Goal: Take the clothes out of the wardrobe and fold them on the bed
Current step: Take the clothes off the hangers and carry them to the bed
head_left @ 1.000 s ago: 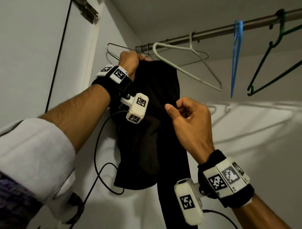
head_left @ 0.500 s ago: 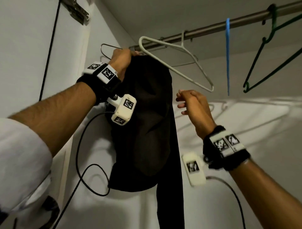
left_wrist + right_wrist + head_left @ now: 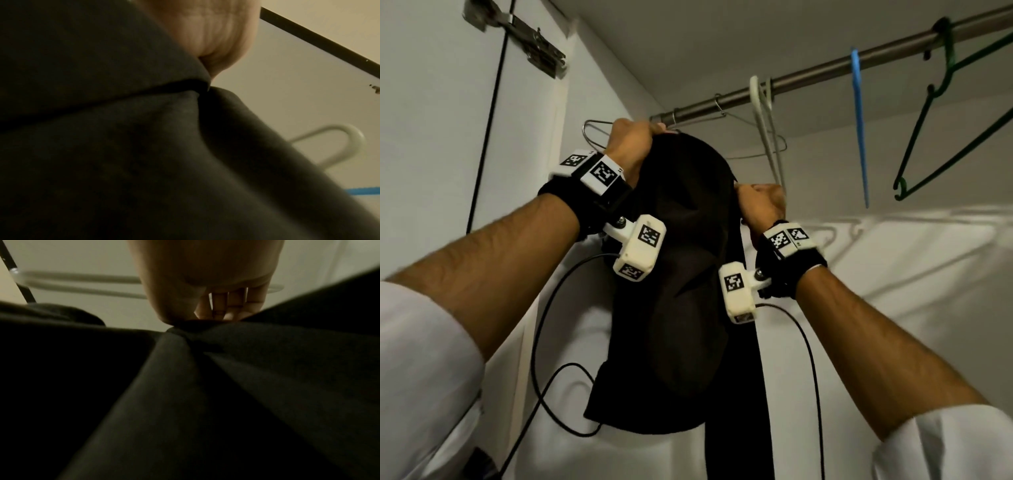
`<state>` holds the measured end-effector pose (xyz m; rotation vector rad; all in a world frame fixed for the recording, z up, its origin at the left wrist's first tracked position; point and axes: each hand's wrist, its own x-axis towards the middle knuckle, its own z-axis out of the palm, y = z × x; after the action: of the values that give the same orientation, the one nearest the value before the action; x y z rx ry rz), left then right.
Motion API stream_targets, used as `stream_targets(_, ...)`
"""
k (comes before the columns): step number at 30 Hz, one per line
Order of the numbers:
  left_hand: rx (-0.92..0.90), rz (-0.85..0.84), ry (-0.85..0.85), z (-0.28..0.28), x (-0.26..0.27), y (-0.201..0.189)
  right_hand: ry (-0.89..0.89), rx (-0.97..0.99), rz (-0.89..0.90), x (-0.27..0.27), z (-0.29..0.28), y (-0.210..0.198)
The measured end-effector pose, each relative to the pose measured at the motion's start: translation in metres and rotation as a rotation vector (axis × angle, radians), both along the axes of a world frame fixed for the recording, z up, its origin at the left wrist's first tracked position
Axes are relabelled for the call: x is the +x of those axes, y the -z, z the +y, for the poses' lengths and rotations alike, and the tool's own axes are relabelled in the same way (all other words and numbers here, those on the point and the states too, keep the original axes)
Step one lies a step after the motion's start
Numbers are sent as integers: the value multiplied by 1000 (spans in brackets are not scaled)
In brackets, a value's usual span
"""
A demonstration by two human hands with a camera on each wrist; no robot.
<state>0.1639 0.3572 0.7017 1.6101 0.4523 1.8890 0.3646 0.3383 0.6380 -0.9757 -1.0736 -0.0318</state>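
My left hand (image 3: 631,142) is clamped on the top of the black garment (image 3: 681,274), just under the rod (image 3: 825,70), and close beside this grip a wire hanger (image 3: 594,128) shows behind the knuckles. To the right of it and a little lower, my right hand (image 3: 760,202) pinches the other upper edge of the same garment; the right wrist view shows the cloth gathered under its fingers (image 3: 226,308). The garment hangs down from both grips, still inside the wardrobe (image 3: 893,308). To do this step well, I think both hands should lift together, so the cloth slides off its hanger without catching. Further right of my grips, the wardrobe holds only bare hangers: a pale hanger (image 3: 767,137), a blue hanger (image 3: 859,130), a green hanger (image 3: 941,113).
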Motion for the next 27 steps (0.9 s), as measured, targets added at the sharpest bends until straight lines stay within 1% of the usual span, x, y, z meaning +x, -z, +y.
stream_targets(3,4,-11,41,5,3,1,48,-5,59,10,6,20)
stream_targets(7,6,-5,61,8,4,5,56,-12,60,23,13,47)
stream_targets(12,19,-46,66,3,5,0,143,-23,97,41,11,64)
stream_targets(17,38,-38,49,-1,5,-2,194,-47,59,42,10,85)
stream_targets(21,51,-34,23,-5,5,-2,171,-42,33,45,7,109)
stream_targets(24,56,-25,-17,-4,4,-1,131,16,-2,46,3,130)
stream_targets(27,47,-34,-13,-1,2,-2,124,53,-11,44,-7,149)
